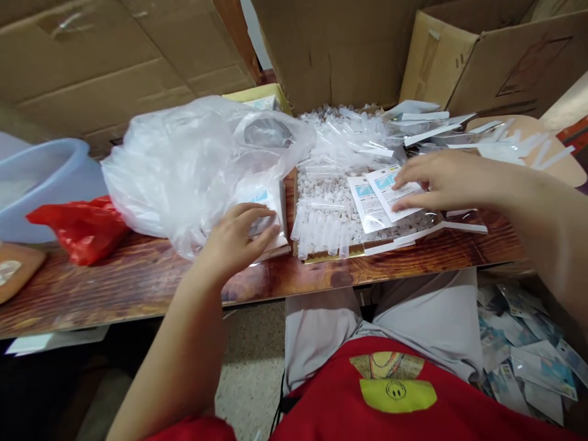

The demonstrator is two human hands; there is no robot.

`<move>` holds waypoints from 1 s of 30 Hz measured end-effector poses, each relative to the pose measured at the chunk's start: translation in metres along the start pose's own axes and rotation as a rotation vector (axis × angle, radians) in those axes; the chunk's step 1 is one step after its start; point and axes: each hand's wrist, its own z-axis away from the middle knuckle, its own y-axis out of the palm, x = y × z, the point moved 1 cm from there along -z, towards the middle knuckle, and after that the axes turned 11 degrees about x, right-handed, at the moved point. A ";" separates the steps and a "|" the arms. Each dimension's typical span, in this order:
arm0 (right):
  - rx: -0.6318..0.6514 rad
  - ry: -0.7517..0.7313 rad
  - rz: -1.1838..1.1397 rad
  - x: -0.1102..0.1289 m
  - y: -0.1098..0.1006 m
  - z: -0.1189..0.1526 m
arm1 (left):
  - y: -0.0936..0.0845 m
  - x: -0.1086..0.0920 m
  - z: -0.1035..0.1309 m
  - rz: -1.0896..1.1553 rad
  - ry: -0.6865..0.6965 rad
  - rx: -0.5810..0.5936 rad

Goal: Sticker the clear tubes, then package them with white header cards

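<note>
My left hand (239, 236) rests over a stack of clear packets with printed cards (269, 199), its thumb and fingers apart. On the right, my right hand (429, 180) has its fingers spread over a white and blue printed card (386, 187), fingertips touching it. A second printed card (365, 205) lies partly under the first. Both cards lie on a shallow tray (358, 250) heaped with small white plastic pieces (321, 187). Short translucent tubes (321, 236) lie in a row at the tray's front left.
A crumpled clear plastic bag (184, 165), a red bag (85, 229) and a blue tub (55, 177) stand left. Clear sleeves with white strips (432, 125) pile up at right. Cardboard boxes (340, 55) close off the back. Packets (528, 349) lie below the table's front edge.
</note>
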 end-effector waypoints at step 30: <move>0.143 0.050 0.153 0.082 0.045 -0.115 | -0.017 0.045 0.009 -0.088 -0.070 0.028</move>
